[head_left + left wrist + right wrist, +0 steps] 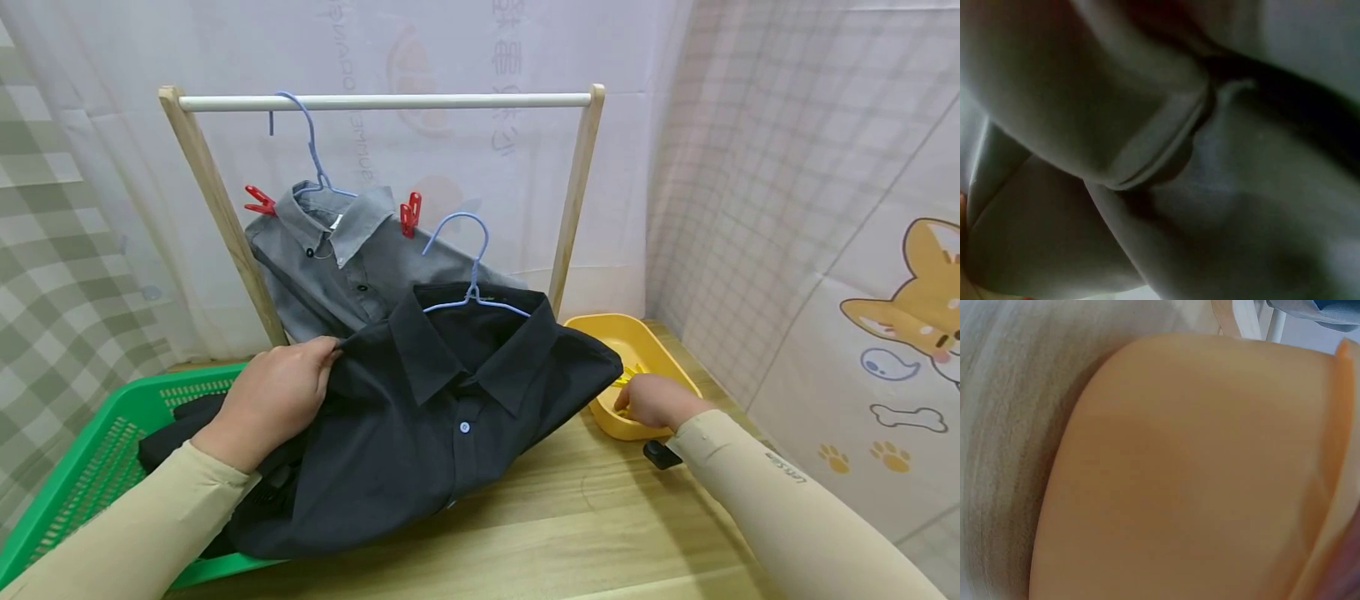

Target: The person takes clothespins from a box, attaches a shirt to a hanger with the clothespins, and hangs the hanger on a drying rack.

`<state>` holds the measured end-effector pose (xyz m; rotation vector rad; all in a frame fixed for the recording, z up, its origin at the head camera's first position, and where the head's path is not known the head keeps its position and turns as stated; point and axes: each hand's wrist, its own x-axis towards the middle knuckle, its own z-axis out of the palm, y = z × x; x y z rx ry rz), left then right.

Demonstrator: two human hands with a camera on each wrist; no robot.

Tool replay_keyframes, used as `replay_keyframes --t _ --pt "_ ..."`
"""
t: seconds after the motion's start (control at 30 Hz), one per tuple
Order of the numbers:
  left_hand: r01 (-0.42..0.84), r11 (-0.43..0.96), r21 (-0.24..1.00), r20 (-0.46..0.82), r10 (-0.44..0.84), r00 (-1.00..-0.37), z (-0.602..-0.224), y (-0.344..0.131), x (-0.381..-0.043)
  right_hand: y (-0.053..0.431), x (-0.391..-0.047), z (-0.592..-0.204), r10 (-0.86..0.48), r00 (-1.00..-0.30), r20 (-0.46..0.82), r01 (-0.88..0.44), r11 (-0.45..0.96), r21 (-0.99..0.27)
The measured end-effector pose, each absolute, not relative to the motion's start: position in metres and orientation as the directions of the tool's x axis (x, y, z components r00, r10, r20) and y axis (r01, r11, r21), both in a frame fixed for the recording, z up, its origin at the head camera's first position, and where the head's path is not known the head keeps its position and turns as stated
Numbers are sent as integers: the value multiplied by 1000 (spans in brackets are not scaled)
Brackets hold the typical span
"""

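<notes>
"One black shirt (pixel 450 408) is sitting crooked in front of you. What could be going wrong there?"

"Its blue hanger (pixel 474 285) isn't catching the rail (pixel 435 102); the hook is standing free below it. Your left hand (pixel 277 400) seems to be carrying much of the weight at one shoulder, so loosening up could be sending the shirt sliding toward the worktop (pixel 540 525) or the green basket (pixel 97 467) near its left edge."

"And that gray shirt (pixel 300 275) behind it?"

"It's hanging from the rail toward the worktop's far edge, with red clips (pixel 407 221) at its shoulders. Your loose hook could be snagging it if you're tipping the black one backward. On the other side, the free shoulder is jutting toward the yellow box (pixel 626 329) by the far right corner, so it might be brushing your right hand (pixel 660 400)."

"How are you holding your arms?"

"Your left forearm is slanting in over the basket, fingers curling round the shoulder cloth. Your right forearm is angling in from the near right corner, hand dipping into the box, fingers bending beside yellow clips (pixel 630 373). Whether you're pinching one, we cannot tell."
</notes>
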<state>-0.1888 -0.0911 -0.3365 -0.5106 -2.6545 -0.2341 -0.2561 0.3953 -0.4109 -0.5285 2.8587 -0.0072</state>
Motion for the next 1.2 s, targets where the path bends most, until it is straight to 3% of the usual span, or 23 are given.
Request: replay_keyframes --t 0.37,0.63,1.2 --pt "387 919 81 448 313 -838 -338 -93 -189 392 -258 -413 -343 -907 -244 -344 938 -41" --pt "379 921 94 436 304 -847 -338 -93 -188 392 -258 -413 -379 -893 -243 -399 916 38" --pt "376 922 97 438 300 -848 -337 -91 -189 394 -257 -413 -329 -912 -245 -339 941 -2"
